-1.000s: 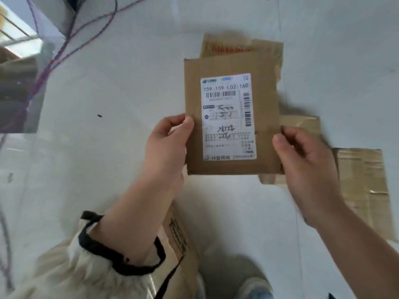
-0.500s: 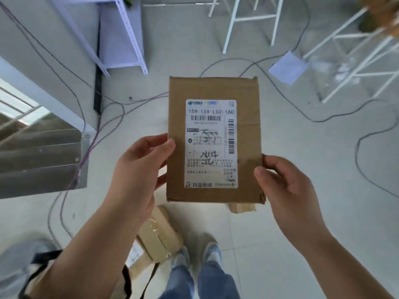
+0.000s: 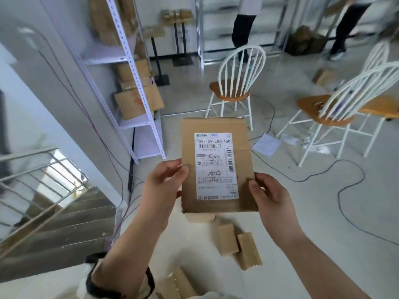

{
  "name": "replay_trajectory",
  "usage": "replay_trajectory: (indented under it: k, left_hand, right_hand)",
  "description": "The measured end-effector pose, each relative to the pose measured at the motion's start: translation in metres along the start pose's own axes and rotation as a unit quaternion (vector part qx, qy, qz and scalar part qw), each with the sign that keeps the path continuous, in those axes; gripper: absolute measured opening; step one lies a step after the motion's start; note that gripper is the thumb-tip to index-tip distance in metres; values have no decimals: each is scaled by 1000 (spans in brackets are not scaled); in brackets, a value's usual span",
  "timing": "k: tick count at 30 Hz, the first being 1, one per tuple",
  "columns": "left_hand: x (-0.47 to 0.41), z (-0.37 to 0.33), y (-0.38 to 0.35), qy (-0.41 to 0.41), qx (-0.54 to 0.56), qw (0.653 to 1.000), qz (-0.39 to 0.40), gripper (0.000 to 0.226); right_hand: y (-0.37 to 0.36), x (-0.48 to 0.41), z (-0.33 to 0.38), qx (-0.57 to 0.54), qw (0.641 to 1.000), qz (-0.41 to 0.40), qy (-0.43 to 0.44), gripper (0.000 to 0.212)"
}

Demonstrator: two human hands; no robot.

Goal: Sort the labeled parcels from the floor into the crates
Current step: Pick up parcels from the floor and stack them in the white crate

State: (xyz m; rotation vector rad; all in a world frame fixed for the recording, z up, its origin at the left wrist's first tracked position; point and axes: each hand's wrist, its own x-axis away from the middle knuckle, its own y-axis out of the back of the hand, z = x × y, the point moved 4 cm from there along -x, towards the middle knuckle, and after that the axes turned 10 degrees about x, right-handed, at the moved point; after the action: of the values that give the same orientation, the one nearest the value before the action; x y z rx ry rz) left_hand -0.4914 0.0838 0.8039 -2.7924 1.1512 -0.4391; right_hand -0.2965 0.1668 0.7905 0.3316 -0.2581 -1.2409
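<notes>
A parcel (image 3: pixel 216 167) held up label-first in both hands, well above the floor.

The left hand (image 3: pixel 164 184) grips its left edge and the right hand (image 3: pixel 269 197) pinches the lower right corner, thumbs on the front. Below it small boxes (image 3: pixel 237 242) lie on the floor; behind stand a shelf (image 3: pixel 129 87), blurred but apparently holding cartons, and a chair (image 3: pixel 235 87).

Two hands (image 3: pixel 165 187) (image 3: pixel 273 198), one parcel (image 3: pixel 243 160), one label (image 3: pixel 217 166)

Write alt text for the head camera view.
Left hand and right hand hold a flat cardboard parcel by its side edges, its white shipping label facing the camera. Small cardboard parcels lie on the floor below; white chairs and a metal shelving rack stand beyond.
</notes>
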Motion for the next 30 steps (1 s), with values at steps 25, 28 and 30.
replay_trajectory:
  k: [25,28,30]
  left_hand:
    - [93,-5,-152,-33,-37,922,384,13]
    - [153,17,-196,-11,-38,882,470,16]
    - [203,35,-224,7,-50,846,531,17]
  right_hand:
    - [142,160,-1,-25,937,-343,-65,20]
    - [184,225,-10,-10,905,-415,-87,26]
    - [210,276,-17,-3,878,-467,-103,29]
